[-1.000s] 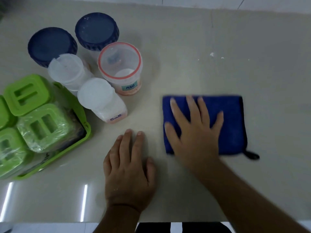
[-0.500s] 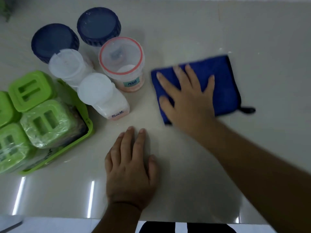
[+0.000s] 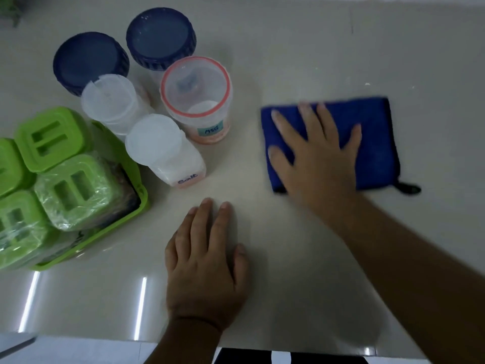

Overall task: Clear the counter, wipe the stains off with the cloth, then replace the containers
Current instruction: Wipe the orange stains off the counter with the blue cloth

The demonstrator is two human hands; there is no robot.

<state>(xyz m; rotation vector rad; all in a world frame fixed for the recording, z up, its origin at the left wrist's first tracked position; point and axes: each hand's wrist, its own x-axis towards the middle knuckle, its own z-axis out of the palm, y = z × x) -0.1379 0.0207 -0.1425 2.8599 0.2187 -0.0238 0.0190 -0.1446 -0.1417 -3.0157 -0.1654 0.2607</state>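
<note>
A folded blue cloth (image 3: 375,137) lies on the pale counter (image 3: 288,61), right of centre. My right hand (image 3: 317,158) presses flat on it, fingers spread, blurred by motion. Small white specks (image 3: 367,84) show on the counter just beyond the cloth. My left hand (image 3: 207,256) rests flat on the counter near the front edge, holding nothing. To the left stand the containers: a clear jar labelled MSG (image 3: 195,98), a white-lidded jar labelled Salt (image 3: 162,151), another white-lidded jar (image 3: 109,106), and two blue-lidded jars (image 3: 90,61), (image 3: 160,38).
A green tray (image 3: 136,206) at the far left holds several green-lidded containers (image 3: 52,137), some wrapped in plastic film. A black loop (image 3: 409,189) sticks out of the cloth's right corner. The counter's front edge (image 3: 262,342) runs just below my left wrist.
My right hand slid the cloth away from me to the far side of the counter, then a little to the right and back. My left hand has stayed in place.
</note>
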